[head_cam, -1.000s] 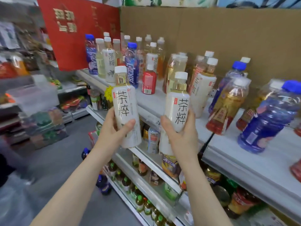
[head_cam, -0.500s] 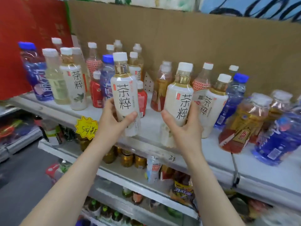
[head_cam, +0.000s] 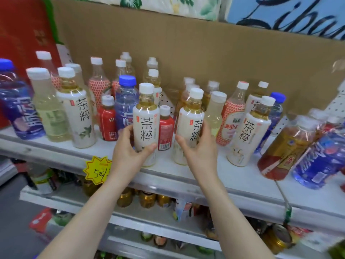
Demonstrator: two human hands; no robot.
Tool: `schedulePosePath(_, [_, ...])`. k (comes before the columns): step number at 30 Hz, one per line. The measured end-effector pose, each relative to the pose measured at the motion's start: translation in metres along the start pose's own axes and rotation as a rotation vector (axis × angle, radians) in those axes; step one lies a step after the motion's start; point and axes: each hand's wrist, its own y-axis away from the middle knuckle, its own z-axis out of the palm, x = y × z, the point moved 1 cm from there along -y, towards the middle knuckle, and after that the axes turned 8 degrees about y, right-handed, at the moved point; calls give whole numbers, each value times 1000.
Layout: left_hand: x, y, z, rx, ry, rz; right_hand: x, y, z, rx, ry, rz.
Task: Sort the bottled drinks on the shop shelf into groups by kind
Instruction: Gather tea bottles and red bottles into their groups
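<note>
- White-sleeved clear plastic tea bottle with a white cap (head_cam: 146, 126) is standing upright in the left grip (head_cam: 128, 157). The thumb is crossing the front of the sleeve and the fingers are curling round its 9 o'clock side.
- Its twin white-sleeved tea bottle (head_cam: 192, 126) is sitting clasped the same way in the right grip (head_cam: 202, 156), its long axis leaning slightly toward 1 o'clock.
- Both are sitting over the front strip of the white shelf board (head_cam: 186, 176), near each other but apart. A small red-labelled bottle (head_cam: 165, 128) is showing between them, further back.
- Another matching white-sleeved bottle (head_cam: 248, 135) is waiting at 3 o'clock, just beyond the right grip. One more of the kind, with a leaf print (head_cam: 78, 116), is standing at 9 o'clock, well apart from the left grip. Gathering toward 3 o'clock is looking like the shorter way.
- Palms are covering the lower sleeves, so I cannot tell whether the bases are resting on the shelf or hovering.
- Back-row bottles are overlapping. The blue-capped purple bottle (head_cam: 15, 101) at far 9 o'clock is being cut off by the frame, and those at far 3 o'clock are smearing.
</note>
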Motion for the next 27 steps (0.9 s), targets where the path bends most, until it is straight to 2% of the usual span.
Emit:
schedulePosePath(8, [2, -9, 7, 36, -152, 55, -8, -14, 26, 27, 221, 2])
schedulePosePath(15, [-3, -8, 10, 104, -127, 89, -9, -28, 43, 21, 281, 32])
schedulePosePath(19, [-3, -10, 6, 95, -190, 134, -16, -23, 37, 20, 336, 48])
schedulePosePath(22, [-4, -14, -2, 41, -196, 153, -34, -14, 29, 252, 421, -184])
schedulePosePath(23, [-6, -16, -6, 31, -206, 159, -40, -17, 30, 269, 432, -263])
schedulePosePath(24, [-6, -17, -9, 24, -217, 166, -48, -22, 31, 198, 417, -290])
schedulePosePath(27, [-7, -18, -17, 25, -208, 189, -61, -43, 44, -133, 419, -214])
